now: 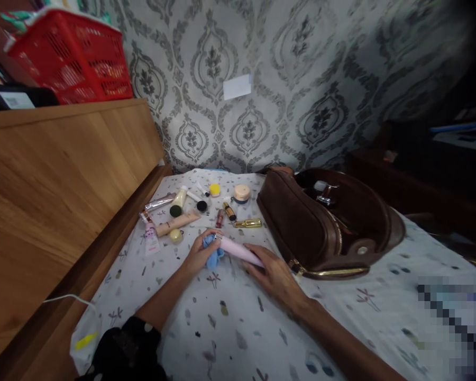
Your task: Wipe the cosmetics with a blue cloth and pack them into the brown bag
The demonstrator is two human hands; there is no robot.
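Pink tube, probably light, slippery; we grasp its ends, sensibly, left hand through blue cloth, right hand bare.

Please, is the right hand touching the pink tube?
Touching: the head view shows the right hand gripping one end of the pink tube.

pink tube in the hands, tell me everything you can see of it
The pink tube is long, pale and smooth, plastic-looking, with a silvery part near its left end. It slants across the picture, right end lower. The left hand holds a blue cloth against the left end; the right hand grips the other end. No lettering can be made out.
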